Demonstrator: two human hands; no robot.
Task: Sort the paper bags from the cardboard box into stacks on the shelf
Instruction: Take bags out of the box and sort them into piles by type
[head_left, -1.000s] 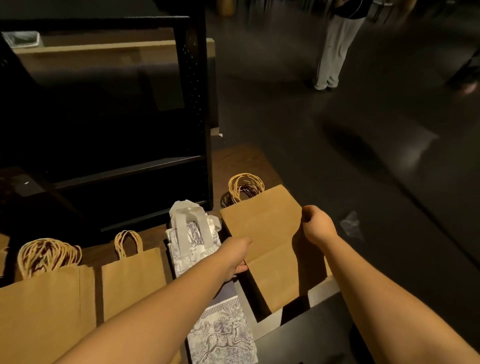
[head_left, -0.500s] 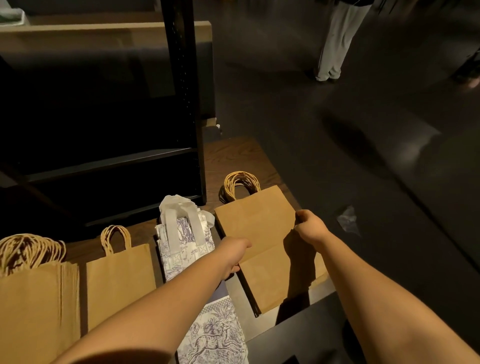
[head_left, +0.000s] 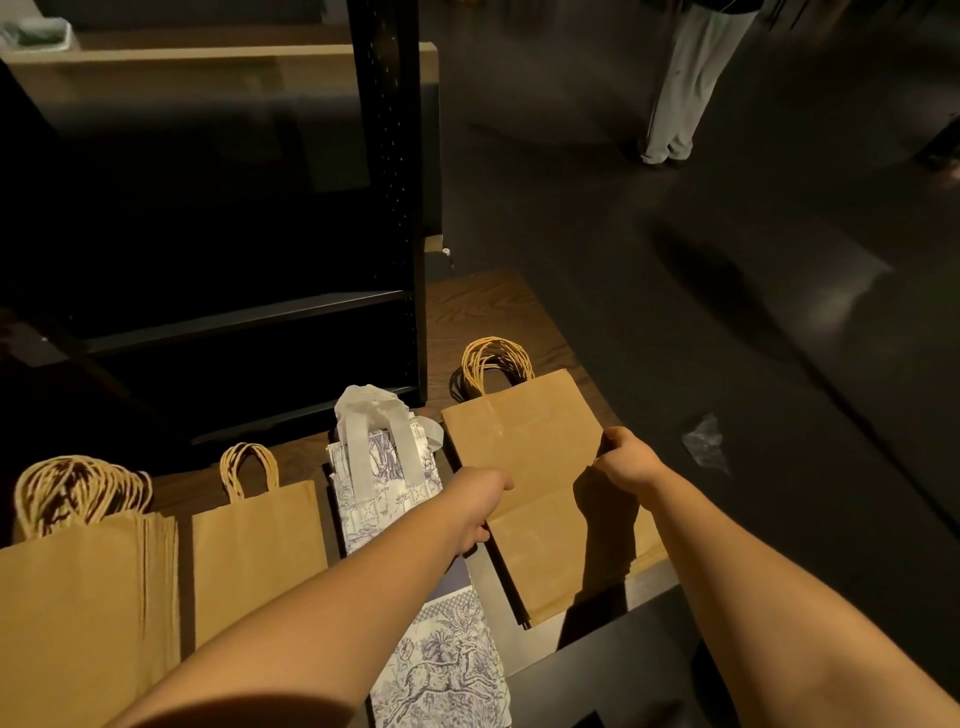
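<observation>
A stack of flat brown paper bags (head_left: 530, 447) with twisted handles lies at the right end of the wooden shelf (head_left: 467, 312). My left hand (head_left: 475, 506) grips the stack's left edge. My right hand (head_left: 621, 457) pinches its right edge. To the left lies a stack of white bags with a purple print (head_left: 384, 483). Further left sit a single brown bag (head_left: 257, 551) and a thick brown stack (head_left: 78, 603). The cardboard box is not in view.
A black shelving upright (head_left: 387, 197) stands behind the bags. A black surface edge (head_left: 613, 670) lies under my arms. A crumpled clear wrapper (head_left: 706, 441) lies on the dark floor. A person's legs (head_left: 675, 93) stand at the far right.
My right hand has shifted slightly along the stack's right edge and now pinches it. The left hand stays on the left edge. The view has tilted a little.
</observation>
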